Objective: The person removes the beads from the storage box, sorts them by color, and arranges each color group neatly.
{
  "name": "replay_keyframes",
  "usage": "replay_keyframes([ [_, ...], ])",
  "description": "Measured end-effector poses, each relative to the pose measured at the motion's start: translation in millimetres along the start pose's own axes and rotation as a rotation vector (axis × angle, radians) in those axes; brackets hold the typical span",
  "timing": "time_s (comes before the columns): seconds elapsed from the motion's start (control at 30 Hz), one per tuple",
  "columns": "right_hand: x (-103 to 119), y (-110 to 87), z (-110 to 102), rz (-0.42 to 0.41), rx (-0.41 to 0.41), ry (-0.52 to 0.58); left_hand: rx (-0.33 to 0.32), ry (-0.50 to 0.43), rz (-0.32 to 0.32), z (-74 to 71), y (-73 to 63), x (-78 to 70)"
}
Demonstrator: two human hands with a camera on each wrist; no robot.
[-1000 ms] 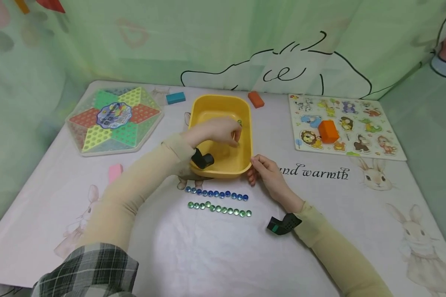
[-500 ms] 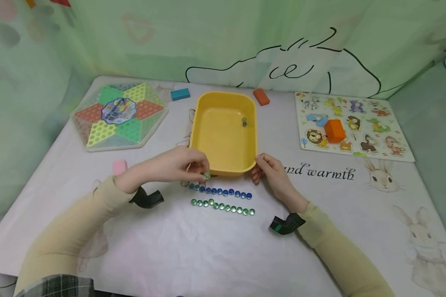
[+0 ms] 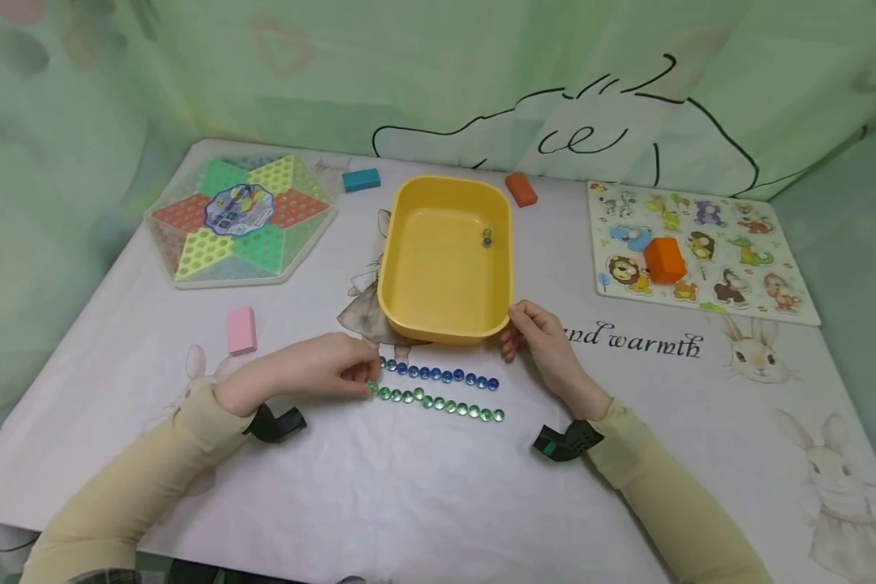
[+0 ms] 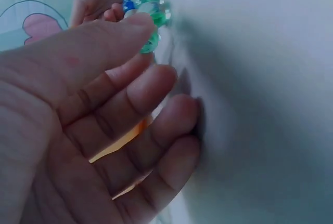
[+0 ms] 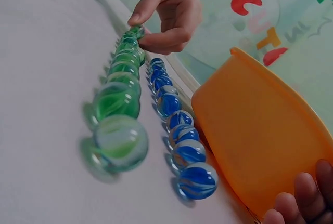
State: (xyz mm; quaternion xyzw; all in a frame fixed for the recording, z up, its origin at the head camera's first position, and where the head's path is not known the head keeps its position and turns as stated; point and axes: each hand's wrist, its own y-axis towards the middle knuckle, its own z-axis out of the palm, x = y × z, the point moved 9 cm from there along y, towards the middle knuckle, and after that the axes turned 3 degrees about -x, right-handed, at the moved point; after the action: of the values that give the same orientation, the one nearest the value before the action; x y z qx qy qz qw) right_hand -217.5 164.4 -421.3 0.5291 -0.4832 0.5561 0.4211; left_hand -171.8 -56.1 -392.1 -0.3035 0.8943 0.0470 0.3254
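My left hand (image 3: 328, 369) pinches a green marble (image 4: 149, 43) between thumb and forefinger at the left end of the green row. In the right wrist view this green row (image 5: 125, 73) runs beside a row of blue marbles (image 5: 169, 104), both lying on the white cloth. The blue row is the nearer one to a yellow plastic tub (image 3: 445, 280). Inside the tub, by its right wall, sit one green and one dark blue marble (image 3: 487, 242). My right hand (image 3: 547, 349) holds the tub's front right corner, thumb at the rim and fingers curled beneath it.
A pink block (image 3: 241, 330) lies left of the tub, with a Chinese checkers board (image 3: 241, 219) behind it. Blue (image 3: 361, 180) and orange-red (image 3: 521, 189) blocks stand behind the tub. At right, an orange block (image 3: 665, 260) rests on an animal puzzle board (image 3: 737, 304).
My left hand has come out of the tub with a green marble and moved down to the left end of the green row. My right hand keeps its hold on the tub corner.
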Motion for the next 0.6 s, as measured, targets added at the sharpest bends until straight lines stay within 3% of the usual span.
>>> replay_keyframes([
  [0.2, 0.0, 0.2, -2.2, 0.008, -0.012, -0.009, 0.0, 0.002, -0.033, 2.7, 1.0, 2.6],
  [0.43, 1.0, 0.3, -1.9, 0.01, -0.012, -0.024, -0.018, 0.032, -0.021, 3.7, 1.2, 0.6],
  [0.6, 0.4, 0.2, -0.4, 0.01, -0.005, -0.02, -0.006, -0.006, -0.045, 0.8, -1.1, 3.9],
])
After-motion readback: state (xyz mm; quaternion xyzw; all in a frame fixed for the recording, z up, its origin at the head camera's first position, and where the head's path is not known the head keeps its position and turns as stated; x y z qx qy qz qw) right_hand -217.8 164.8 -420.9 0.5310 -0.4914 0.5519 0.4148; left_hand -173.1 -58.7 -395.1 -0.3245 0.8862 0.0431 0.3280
